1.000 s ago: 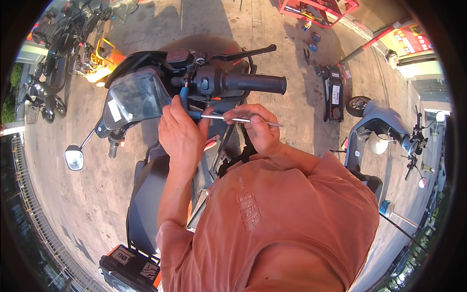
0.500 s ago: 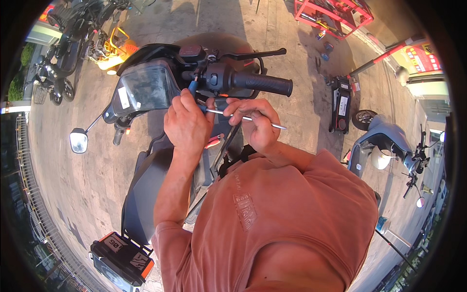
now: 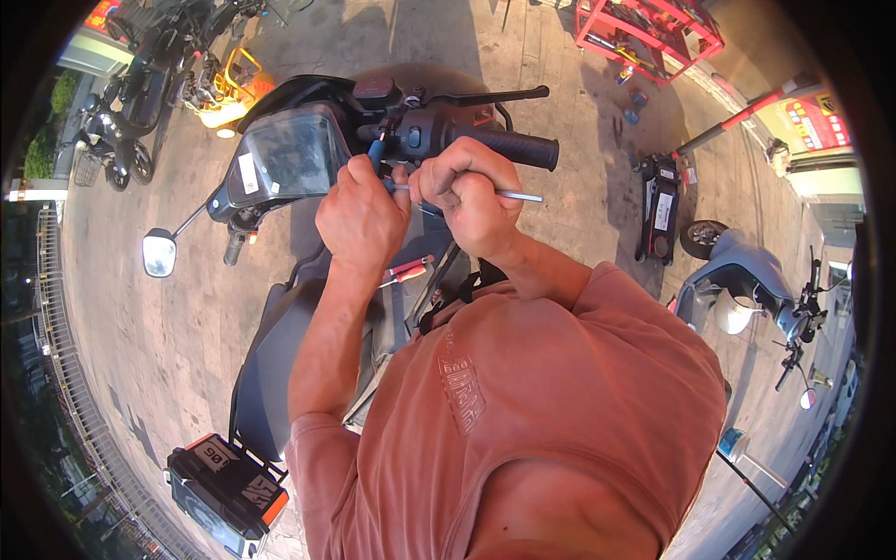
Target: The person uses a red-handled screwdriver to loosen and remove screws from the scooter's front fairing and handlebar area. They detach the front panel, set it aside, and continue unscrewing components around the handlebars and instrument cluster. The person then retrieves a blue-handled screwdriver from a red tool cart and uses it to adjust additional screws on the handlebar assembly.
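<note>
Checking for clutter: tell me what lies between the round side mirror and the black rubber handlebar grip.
In the head view, the scooter's clear instrument panel and both hands lie between mirror and grip.

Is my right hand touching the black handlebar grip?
Apart. The head view shows the right hand below the black handlebar grip, closed on a thin metal tool.

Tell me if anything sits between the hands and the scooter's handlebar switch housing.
Nothing visible does. The left hand is against the blue part by the switch housing. The right hand is fisted around a thin metal tool just below the grip.
</note>
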`<action>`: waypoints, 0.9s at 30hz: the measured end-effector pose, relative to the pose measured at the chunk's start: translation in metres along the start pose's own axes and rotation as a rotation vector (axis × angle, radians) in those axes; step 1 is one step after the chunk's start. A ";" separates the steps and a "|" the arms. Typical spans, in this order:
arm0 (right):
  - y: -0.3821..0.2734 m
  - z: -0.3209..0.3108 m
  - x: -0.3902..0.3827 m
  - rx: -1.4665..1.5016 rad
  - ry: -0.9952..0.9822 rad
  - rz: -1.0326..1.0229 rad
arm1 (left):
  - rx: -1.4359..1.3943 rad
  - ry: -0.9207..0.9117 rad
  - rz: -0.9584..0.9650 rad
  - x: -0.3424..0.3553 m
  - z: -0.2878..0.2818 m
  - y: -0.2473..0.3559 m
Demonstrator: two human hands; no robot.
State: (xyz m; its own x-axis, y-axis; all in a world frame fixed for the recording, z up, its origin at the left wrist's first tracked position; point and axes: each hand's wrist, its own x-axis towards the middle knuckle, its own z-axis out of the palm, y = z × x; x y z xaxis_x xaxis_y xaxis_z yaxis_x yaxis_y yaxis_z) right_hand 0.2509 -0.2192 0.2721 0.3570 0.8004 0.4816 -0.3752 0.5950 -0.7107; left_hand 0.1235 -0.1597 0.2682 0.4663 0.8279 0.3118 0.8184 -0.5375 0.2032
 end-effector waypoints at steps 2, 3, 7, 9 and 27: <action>-0.008 0.006 0.011 -0.114 -0.073 0.002 | 0.013 -0.127 -0.055 0.002 -0.003 -0.004; -0.010 0.008 0.019 -0.192 -0.120 0.015 | -0.002 -0.134 -0.051 0.004 -0.003 -0.007; -0.010 0.032 0.051 -0.412 -0.332 0.041 | -0.093 -0.313 0.032 0.008 -0.003 -0.026; -0.001 0.050 0.078 -0.580 -0.469 0.050 | -0.133 -0.260 0.159 0.013 -0.002 -0.034; -0.044 0.038 0.064 -0.591 -0.511 -0.040 | -0.575 0.191 -0.033 -0.021 -0.017 -0.033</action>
State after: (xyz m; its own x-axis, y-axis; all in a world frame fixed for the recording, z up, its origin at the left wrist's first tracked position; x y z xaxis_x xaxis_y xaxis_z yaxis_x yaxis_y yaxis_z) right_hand 0.2575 -0.1918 0.3537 -0.1316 0.7989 0.5869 0.1990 0.6013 -0.7739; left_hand 0.0807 -0.1620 0.2710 0.3314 0.8307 0.4474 0.4938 -0.5567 0.6680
